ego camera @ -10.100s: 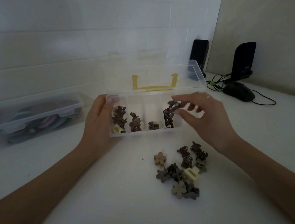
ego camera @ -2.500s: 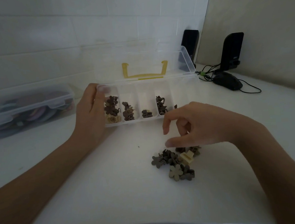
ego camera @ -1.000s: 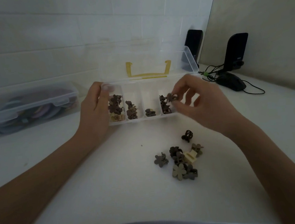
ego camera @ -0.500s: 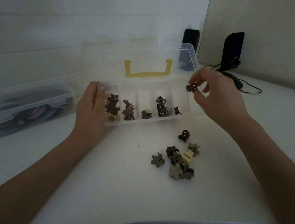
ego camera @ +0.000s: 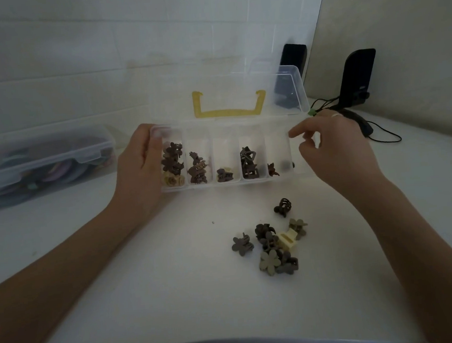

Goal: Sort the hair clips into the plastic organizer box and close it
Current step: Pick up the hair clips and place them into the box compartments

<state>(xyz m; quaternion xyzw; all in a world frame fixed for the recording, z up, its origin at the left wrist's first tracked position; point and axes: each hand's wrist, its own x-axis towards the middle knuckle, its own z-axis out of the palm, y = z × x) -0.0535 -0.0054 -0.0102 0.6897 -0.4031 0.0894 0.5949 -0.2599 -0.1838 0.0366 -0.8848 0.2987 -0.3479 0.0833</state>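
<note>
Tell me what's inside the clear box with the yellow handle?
The organizer box holds small brown hair clips sorted across its compartments, plus a pale one at the far left. The left hand covers that end wall; the right hand hides the right end.

Organizer box (ego camera: 228, 183): on the table (ego camera: 121, 301), toward its far edge, lid (ego camera: 227, 100) standing open behind the compartments. Hair clips in the compartments, the left ones fullest. Left hand (ego camera: 138, 172) at the box's left end; right hand (ego camera: 334, 152) at its right end. Loose hair clips (ego camera: 272, 244): on the table before the box's right half, one clip (ego camera: 283, 207) apart between cluster and box. Storage case (ego camera: 43, 164): left of the box. Two speakers (ego camera: 357, 79): far right corner.
</note>
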